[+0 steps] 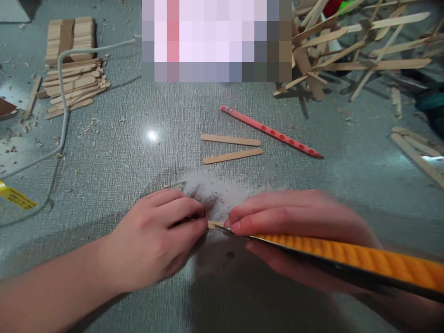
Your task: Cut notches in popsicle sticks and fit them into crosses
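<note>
The left hand (159, 231) lies low over the grey textured table (149, 305), its fingers curled in and pinching a small wooden stick (214, 225), of which only a short pale length shows in the gap between the two hands. The right hand (294, 222) is closed around a cutter (347, 259) with a ribbed orange and black body, which slants from the lower right edge up toward the stick. The fingertips of the right hand sit close to the cutter's narrow front end, and that end seems to touch the stick, though the fingers hide most of the spot

Pale dust (225, 185) is spread on the table just beyond the fingertips. Farther out, two craft sticks (231, 140) lie near each other, apart at their left ends and closer together at their right. A pink pencil (270, 132) lies aslant beyond them, its point toward the right

At the upper left, a banded bundle of sticks (85, 37) lies beside a loose pile of sticks (74, 88), with a pale cable (63, 101) bent across in front and a yellow tag (17, 195) nearer the left hand. Crossed sticks (391, 64) form a jumbled frame at the upper right
</note>
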{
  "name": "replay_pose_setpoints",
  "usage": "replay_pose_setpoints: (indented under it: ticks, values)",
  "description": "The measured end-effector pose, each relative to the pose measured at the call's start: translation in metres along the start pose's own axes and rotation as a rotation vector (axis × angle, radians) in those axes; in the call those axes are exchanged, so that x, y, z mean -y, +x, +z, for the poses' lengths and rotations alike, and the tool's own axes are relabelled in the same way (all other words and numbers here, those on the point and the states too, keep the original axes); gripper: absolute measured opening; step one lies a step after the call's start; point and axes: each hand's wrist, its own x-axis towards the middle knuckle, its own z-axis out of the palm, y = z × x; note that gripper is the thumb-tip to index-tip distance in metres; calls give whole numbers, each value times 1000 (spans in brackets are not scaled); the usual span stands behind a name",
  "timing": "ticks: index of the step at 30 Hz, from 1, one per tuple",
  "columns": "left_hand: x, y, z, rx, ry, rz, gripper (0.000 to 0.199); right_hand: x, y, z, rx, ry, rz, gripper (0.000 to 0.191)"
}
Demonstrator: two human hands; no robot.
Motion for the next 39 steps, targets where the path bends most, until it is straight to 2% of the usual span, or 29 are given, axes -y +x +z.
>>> replay_pose_setpoints:
  ticks: [17, 33, 36, 39]
  values:
    - [1, -2, 2, -6, 30, -9, 12, 3, 0, -4, 88, -37, 23, 15]
    - [-1, -2, 1, -11, 24, -15, 15, 1, 0, -3, 79, -63, 42, 19]
    - [-1, -1, 2, -14, 15, -5, 16, 1, 1, -3, 51, -46, 2, 16]
    - [0, -2, 2, -15, 26, -7, 18, 2, 2, -4, 79, -49, -1, 17]
